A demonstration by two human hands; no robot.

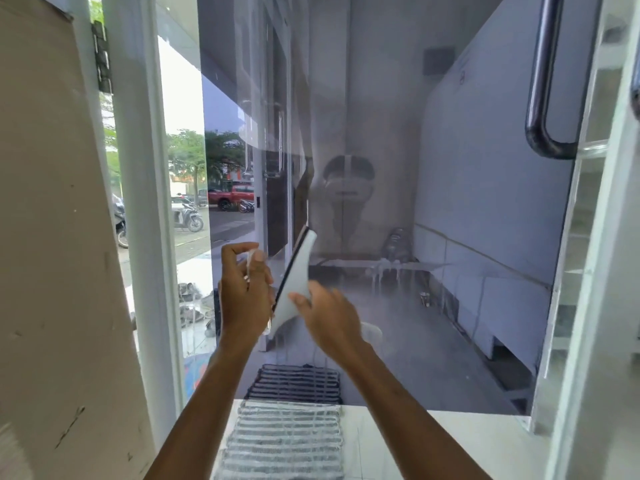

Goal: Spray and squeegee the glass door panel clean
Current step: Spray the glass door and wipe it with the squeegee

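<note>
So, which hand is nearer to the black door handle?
Right. The right hand is below and left of the door handle; the left hand is farther left, beyond the squeegee.

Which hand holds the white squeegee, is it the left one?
No, the right hand pinches the squeegee by its white body, while the left hand grips a small spray bottle.

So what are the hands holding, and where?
Left hand grips a small spray bottle round its body; right hand pinches the white squeegee by its handle end.
</note>
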